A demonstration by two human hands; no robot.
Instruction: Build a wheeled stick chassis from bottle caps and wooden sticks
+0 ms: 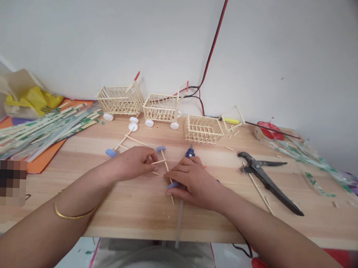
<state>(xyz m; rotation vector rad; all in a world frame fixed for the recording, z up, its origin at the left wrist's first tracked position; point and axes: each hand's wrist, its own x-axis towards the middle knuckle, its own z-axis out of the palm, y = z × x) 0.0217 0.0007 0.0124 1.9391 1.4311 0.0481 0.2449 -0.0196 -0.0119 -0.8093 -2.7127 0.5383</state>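
I think I am fitting sticks together, and right now I am lining up a short stick [159,162] with a long stick [167,167]. My left fingers [149,152] are pinching one end of the short stick, and its free end is sitting at the long stick, but I am not able to tell if the two are touching or if one is just over the other. The long stick is lying at a slant in front of me, with an upper blue wheel [161,148] near its far end and a lower blue wheel [173,184] nearer to me. My right fingers [177,174] are closing around the lower blue wheel, with the thumb on the near side. I am guessing the next move is calling for steady hands, so that the short stick is meeting the long one at the right spot. A glue gun [190,152] is poking its tip out past my right knuckles, and I am not able to see if my palm is resting on it, while the bench [128,212] is holding everything up
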